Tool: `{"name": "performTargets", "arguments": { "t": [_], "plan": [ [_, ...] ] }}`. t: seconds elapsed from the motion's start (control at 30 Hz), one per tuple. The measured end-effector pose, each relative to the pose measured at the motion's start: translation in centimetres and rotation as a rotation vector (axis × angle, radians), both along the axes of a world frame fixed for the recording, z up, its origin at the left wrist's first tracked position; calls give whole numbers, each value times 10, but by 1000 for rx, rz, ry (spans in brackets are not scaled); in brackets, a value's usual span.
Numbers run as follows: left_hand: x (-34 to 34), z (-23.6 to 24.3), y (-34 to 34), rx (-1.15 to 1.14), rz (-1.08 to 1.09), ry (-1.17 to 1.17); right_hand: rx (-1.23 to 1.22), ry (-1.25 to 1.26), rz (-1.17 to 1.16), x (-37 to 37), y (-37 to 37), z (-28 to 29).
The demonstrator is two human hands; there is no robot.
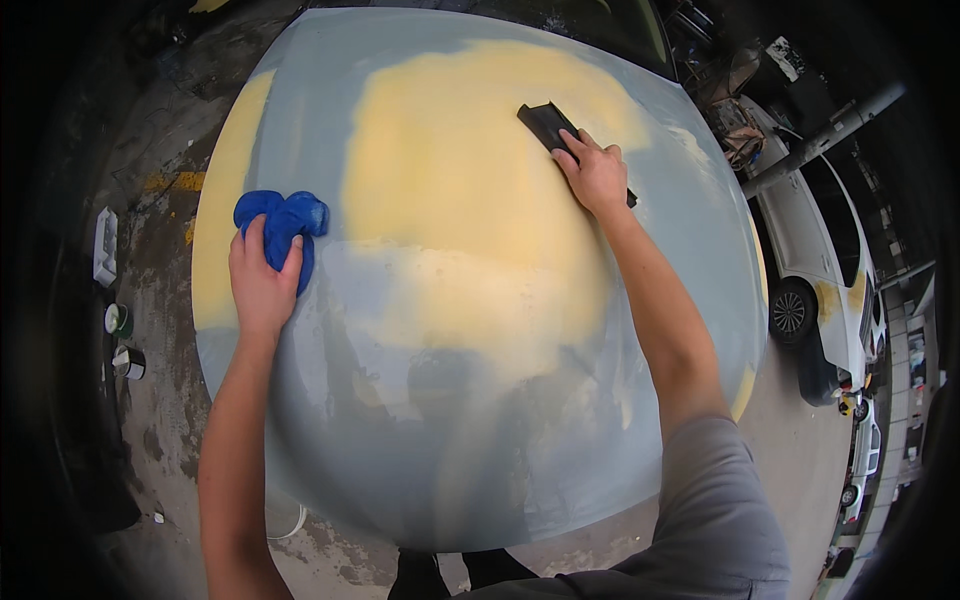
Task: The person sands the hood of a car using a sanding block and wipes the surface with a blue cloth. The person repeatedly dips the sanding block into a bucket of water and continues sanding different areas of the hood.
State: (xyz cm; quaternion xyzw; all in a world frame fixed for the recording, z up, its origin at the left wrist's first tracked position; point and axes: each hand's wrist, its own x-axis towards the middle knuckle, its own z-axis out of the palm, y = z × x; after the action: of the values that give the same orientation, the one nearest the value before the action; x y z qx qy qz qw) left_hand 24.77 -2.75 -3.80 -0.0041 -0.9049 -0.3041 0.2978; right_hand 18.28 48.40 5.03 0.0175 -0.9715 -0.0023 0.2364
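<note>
A car hood (pixel 400 450) fills the middle of the view, grey with broad pale-yellow patches and wet, shiny streaks toward me. At its left side my left hand (pixel 262 280) grips a bunched blue cloth (pixel 290 215) against the surface. Far to the right, my right hand (pixel 592 172) is closed around a long black sanding block (pixel 546 122), which lies slantwise on the yellow area near its upper right edge. The block's middle is hidden under my fingers; both its ends show.
On the stained floor at left are a white tray (pixel 105 246) and two small cans, one green (pixel 118 320) and one white (pixel 128 362). A white car (pixel 820 240) stands at right beside a grey pole (pixel 830 140). A dark windshield (pixel 620 30) borders the hood's far edge.
</note>
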Motion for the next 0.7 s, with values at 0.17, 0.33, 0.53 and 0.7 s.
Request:
{"name": "performTargets", "arguments": {
  "t": [0.17,0.33,0.53,0.7],
  "plan": [
    [16,12,-42,-56,58,-41,3,8,262,201,-68,-23],
    [11,-2,-30,-58,64,-8,-1,-8,265,120,-42,-17],
    [2,0,4,-16,-15,-15,28,52,-5,3,12,-2],
    [16,7,-47,-64,88,-51,6,22,259,204,-63,-22]
  ]
}}
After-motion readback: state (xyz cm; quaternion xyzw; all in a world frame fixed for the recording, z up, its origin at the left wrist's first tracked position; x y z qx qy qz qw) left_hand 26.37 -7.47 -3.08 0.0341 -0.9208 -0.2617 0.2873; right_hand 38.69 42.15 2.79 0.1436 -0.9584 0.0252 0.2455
